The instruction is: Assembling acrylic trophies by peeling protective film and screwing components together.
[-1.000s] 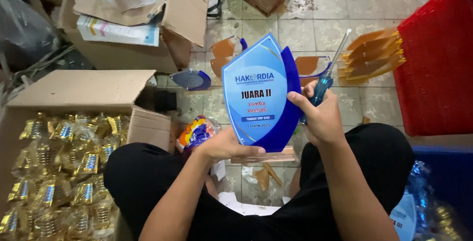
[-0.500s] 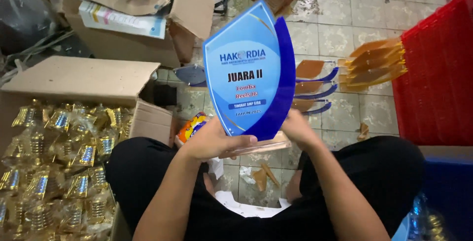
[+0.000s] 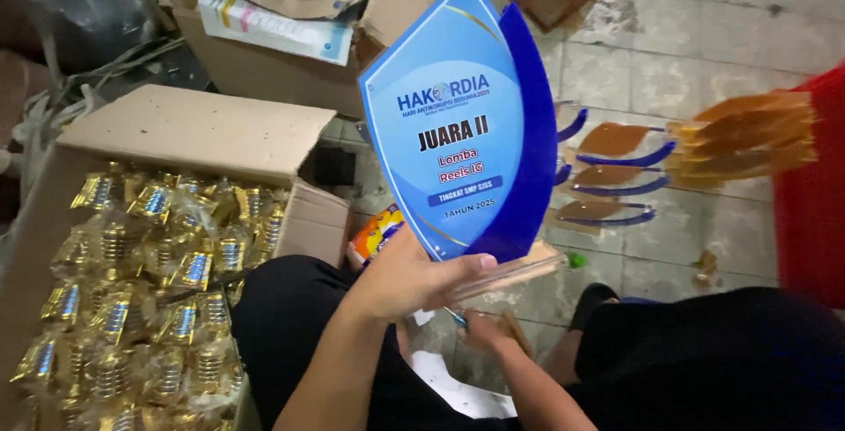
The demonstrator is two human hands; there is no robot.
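A grey tiled floor (image 3: 704,35) carries open cardboard boxes, one box (image 3: 176,132) at the left packed with gold trophy parts (image 3: 150,281) in plastic wrap, and blue-and-amber acrylic pieces (image 3: 616,167) lie on the tiles (a red crate (image 3: 814,211) stands at the right). The left hand (image 3: 414,277) grips a blue acrylic plaque (image 3: 462,123) by its clear base, holding it upright above the lap. The right hand (image 3: 484,330) sits lower, below the plaque, closed on a small tool (image 3: 453,315) that is mostly hidden.

Box of gold parts (image 3: 150,281); red crate (image 3: 814,193).
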